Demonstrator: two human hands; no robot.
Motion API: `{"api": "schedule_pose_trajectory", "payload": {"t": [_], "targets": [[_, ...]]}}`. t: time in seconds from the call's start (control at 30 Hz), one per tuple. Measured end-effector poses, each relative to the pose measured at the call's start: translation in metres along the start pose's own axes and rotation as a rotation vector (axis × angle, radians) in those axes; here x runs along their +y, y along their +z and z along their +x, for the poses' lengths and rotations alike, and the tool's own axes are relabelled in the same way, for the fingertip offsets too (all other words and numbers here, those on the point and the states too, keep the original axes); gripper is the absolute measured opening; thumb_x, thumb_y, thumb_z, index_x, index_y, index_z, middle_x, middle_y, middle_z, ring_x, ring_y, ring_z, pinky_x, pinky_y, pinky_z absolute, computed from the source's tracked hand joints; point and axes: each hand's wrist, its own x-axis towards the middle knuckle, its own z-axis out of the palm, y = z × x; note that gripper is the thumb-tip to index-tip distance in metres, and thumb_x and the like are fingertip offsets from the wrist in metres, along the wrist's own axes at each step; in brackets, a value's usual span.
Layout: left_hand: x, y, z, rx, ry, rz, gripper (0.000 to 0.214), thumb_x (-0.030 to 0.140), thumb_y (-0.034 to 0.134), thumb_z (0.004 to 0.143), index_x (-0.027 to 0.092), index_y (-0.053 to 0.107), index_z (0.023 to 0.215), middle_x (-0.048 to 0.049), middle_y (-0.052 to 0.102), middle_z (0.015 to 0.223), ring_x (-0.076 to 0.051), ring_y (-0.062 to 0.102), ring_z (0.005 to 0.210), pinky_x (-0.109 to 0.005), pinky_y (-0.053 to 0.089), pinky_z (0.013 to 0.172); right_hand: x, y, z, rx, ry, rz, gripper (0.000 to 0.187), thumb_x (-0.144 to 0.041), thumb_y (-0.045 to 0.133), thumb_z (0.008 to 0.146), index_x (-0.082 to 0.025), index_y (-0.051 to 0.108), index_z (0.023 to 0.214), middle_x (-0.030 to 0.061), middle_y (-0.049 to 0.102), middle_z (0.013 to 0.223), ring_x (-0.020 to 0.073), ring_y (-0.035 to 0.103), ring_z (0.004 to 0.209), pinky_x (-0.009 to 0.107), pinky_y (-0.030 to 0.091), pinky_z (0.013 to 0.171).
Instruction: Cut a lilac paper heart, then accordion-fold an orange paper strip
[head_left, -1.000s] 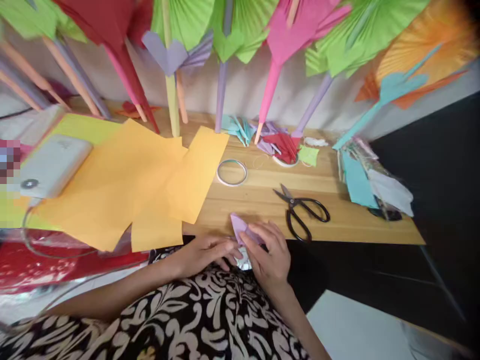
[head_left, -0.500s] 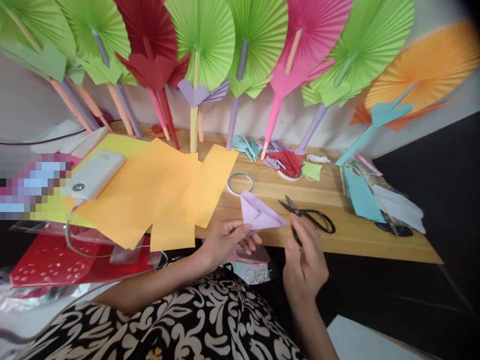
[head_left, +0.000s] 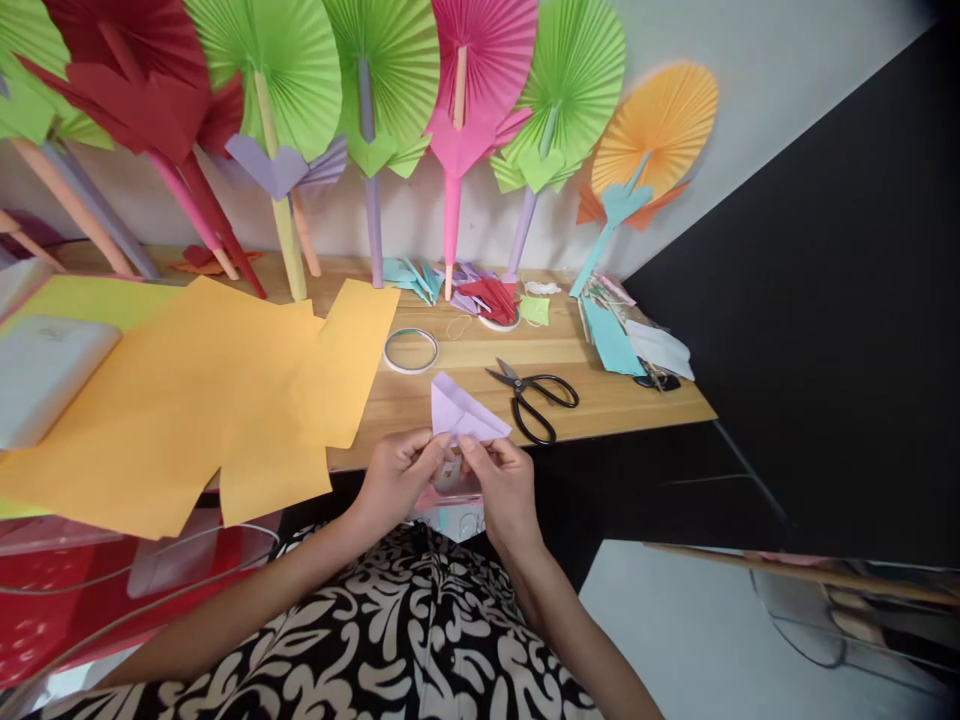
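A folded lilac paper piece (head_left: 459, 411) is held up just in front of the wooden table's (head_left: 600, 400) near edge. My left hand (head_left: 397, 473) pinches its lower left edge with closed fingers. My right hand (head_left: 504, 482) pinches its lower right edge, fingers closed too. Both hands meet under the paper, above my patterned lap. Black scissors (head_left: 534, 393) lie on the table just right of the paper.
Orange paper sheets (head_left: 210, 390) cover the table's left side, beside a white box (head_left: 41, 375). A tape ring (head_left: 410, 350) and a pile of paper scraps (head_left: 487, 298) sit further back. Pleated paper fans (head_left: 390, 70) lean along the wall. A dark panel (head_left: 825, 330) stands at right.
My hands lifted the lilac paper off my lap; the left held it alone, then the right hand came back and pinched it. The view shifted, so the table appears further left.
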Motion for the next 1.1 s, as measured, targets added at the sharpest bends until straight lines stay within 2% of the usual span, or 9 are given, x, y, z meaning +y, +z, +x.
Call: {"api": "schedule_pose_trajectory", "payload": {"t": [0.2,0.33,0.4,0.5,0.57,0.73,0.83,0.93,1.1], "targets": [[-0.003,-0.001,-0.002,0.001,-0.003,-0.063,0.046,0.054,0.059,0.089,0.014,0.064,0.067,0.0039,0.047,0.049,-0.007,0.039,0.045,-0.018,0.031,0.047,-0.008,-0.02,0.017,0.056,-0.084,0.157,0.036,-0.041,0.078,0.079,-0.019,0.055,0.061,-0.0056,0.049,0.056,0.0079,0.043,0.056,0.022,0.037,0.057],[-0.001,-0.005,-0.002,0.024,-0.023,-0.116,0.049,0.058,0.059,0.089,0.014,0.064,0.069,0.0033,0.048,0.049,-0.008,0.041,0.045,-0.018,0.033,0.048,-0.007,-0.025,0.019,0.038,-0.054,0.333,0.027,-0.045,0.076,0.08,-0.022,0.066,0.089,-0.0027,0.058,0.073,0.0101,0.051,0.063,0.023,0.044,0.057],[0.0,-0.005,-0.002,-0.001,-0.01,-0.107,0.049,0.058,0.058,0.089,0.014,0.064,0.069,0.0031,0.048,0.049,-0.008,0.041,0.046,-0.019,0.033,0.048,-0.004,-0.018,0.015,-0.089,0.003,0.297,0.035,-0.047,0.079,0.077,-0.021,0.068,0.098,-0.0007,0.062,0.077,0.0109,0.053,0.064,0.024,0.046,0.058],[-0.001,-0.002,-0.002,-0.068,0.036,-0.064,0.05,0.057,0.056,0.091,0.015,0.058,0.063,0.0034,0.044,0.05,-0.009,0.04,0.048,-0.019,0.032,0.05,-0.001,-0.001,0.008,-0.208,0.085,0.258,0.029,-0.041,0.084,0.071,-0.018,0.066,0.074,-0.0025,0.058,0.065,0.0102,0.05,0.059,0.024,0.046,0.057],[-0.002,-0.001,-0.003,-0.091,0.047,-0.032,0.05,0.055,0.054,0.092,0.016,0.052,0.059,0.0035,0.042,0.051,-0.009,0.039,0.049,-0.019,0.031,0.05,-0.003,0.011,0.006,-0.196,0.091,0.285,0.03,-0.038,0.084,0.07,-0.018,0.062,0.065,-0.0034,0.057,0.06,0.0103,0.051,0.059,0.025,0.048,0.06],[-0.005,-0.008,-0.006,-0.116,0.089,0.111,0.045,0.045,0.048,0.095,0.017,0.048,0.059,0.0027,0.044,0.053,-0.01,0.04,0.051,-0.02,0.03,0.051,-0.012,0.026,0.008,-0.104,0.073,0.319,0.02,-0.031,0.083,0.067,-0.019,0.07,0.075,0.0011,0.071,0.078,0.0151,0.063,0.074,0.03,0.054,0.075],[0.0,-0.022,-0.009,-0.127,0.152,0.249,0.043,0.04,0.047,0.095,0.016,0.054,0.059,0.0012,0.051,0.052,-0.011,0.048,0.051,-0.02,0.032,0.052,-0.016,0.024,0.016,-0.021,0.028,0.386,0.024,-0.033,0.084,0.065,-0.019,0.07,0.078,0.0001,0.068,0.073,0.0139,0.06,0.067,0.028,0.052,0.065],[0.015,-0.052,-0.011,0.037,0.211,0.315,0.04,0.036,0.053,0.092,0.017,0.06,0.058,0.0005,0.056,0.053,-0.012,0.052,0.051,-0.021,0.036,0.053,-0.017,0.017,0.03,0.084,-0.071,0.402,0.029,-0.036,0.084,0.064,-0.019,0.069,0.082,0.0008,0.069,0.078,0.0119,0.055,0.064,0.024,0.046,0.055],[0.068,-0.142,0.01,0.776,0.383,0.383,0.03,0.019,0.053,0.088,0.016,0.06,0.059,0.0015,0.06,0.062,-0.01,0.055,0.063,-0.019,0.043,0.064,-0.001,0.01,0.058,0.123,-0.174,0.168,0.032,-0.042,0.08,0.069,-0.016,0.07,0.085,0.0046,0.071,0.082,0.0143,0.058,0.067,0.027,0.047,0.057]]}}
